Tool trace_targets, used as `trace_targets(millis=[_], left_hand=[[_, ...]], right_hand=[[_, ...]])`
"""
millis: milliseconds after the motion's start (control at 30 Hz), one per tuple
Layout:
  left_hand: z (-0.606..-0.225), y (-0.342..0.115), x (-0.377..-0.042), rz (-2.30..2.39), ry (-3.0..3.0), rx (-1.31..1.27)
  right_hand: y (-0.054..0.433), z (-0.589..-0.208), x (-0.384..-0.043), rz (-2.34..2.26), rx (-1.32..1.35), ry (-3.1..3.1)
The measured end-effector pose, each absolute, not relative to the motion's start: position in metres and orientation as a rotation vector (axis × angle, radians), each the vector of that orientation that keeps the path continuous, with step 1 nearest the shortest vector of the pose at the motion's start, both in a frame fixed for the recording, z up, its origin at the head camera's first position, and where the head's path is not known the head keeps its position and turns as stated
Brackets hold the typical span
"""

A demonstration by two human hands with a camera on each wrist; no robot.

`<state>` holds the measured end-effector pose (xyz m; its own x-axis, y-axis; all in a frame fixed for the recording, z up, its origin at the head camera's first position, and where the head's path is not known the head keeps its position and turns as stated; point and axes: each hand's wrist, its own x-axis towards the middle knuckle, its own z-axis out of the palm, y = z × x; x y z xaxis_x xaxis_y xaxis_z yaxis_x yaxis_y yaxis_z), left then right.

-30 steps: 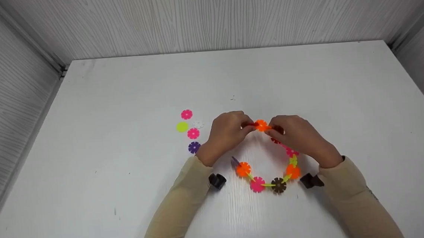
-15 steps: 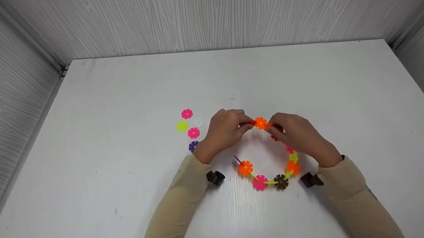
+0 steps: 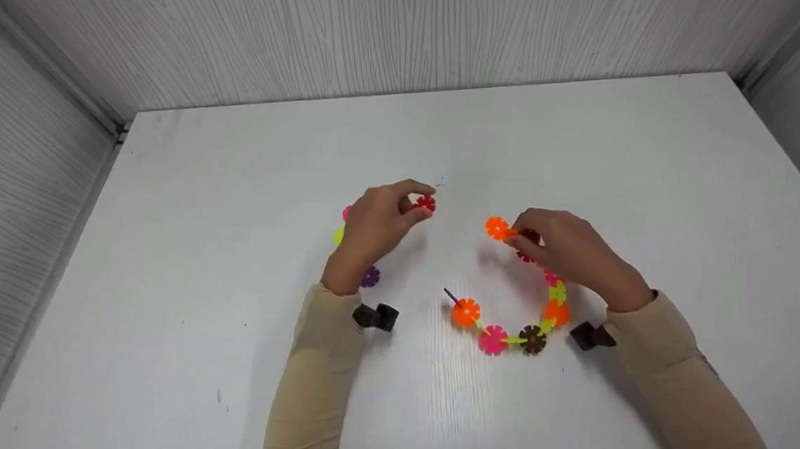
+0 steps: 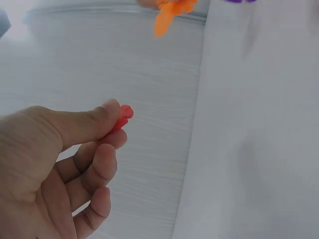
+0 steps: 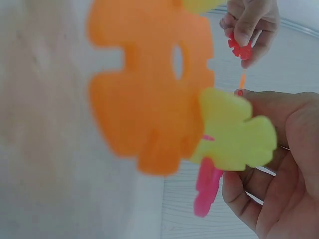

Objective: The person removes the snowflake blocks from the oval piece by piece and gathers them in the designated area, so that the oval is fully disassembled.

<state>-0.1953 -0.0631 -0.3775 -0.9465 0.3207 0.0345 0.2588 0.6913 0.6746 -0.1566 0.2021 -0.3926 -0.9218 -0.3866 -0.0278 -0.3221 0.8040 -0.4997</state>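
Observation:
Between thumb and fingers my left hand (image 3: 380,219) pinches a red notched plastic disc (image 3: 426,203), raised over the table. In the left wrist view only a bit of that red disc (image 4: 125,113) sticks out past the thumb. My right hand (image 3: 562,252) pinches the upper end of a curved chain of interlocked flower-shaped discs, just behind its orange end disc (image 3: 497,228). The chain curves down through pink, yellow, orange and a brown disc (image 3: 532,340) to a purple disc (image 3: 451,296) at its other end. Up close in the right wrist view hang an orange disc (image 5: 154,84) and a yellow disc (image 5: 234,132).
Loose discs lie left of the chain, partly hidden behind my left hand; a purple disc (image 3: 370,276) and the edge of a yellow disc (image 3: 338,236) show. A black wrist mount (image 3: 376,317) sits by each cuff. Wood-grain panels (image 3: 387,35) wall the white table.
My left hand has moved left and away from the chain's orange end, taking the red disc with it and now covering some loose discs. My right hand stays nearly still.

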Motion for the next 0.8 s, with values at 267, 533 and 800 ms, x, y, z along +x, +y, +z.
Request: trace_targets(millis=[267, 533, 800], left_hand=[[-0.373, -0.1, -0.206, 1.262, 2.776, 0.241], [-0.381, -0.129, -0.214, 1.378, 2.675, -0.004], [-0.396, -0.162, -0.22, 1.351, 2.561, -0.103]], right_hand=[[0.203, -0.392, -0.158, -0.752, -0.549, 2.85], [0.204, -0.393, -0.158, -0.729, -0.566, 2.851], [0.203, -0.393, -0.158, -0.717, -0.591, 2.862]])
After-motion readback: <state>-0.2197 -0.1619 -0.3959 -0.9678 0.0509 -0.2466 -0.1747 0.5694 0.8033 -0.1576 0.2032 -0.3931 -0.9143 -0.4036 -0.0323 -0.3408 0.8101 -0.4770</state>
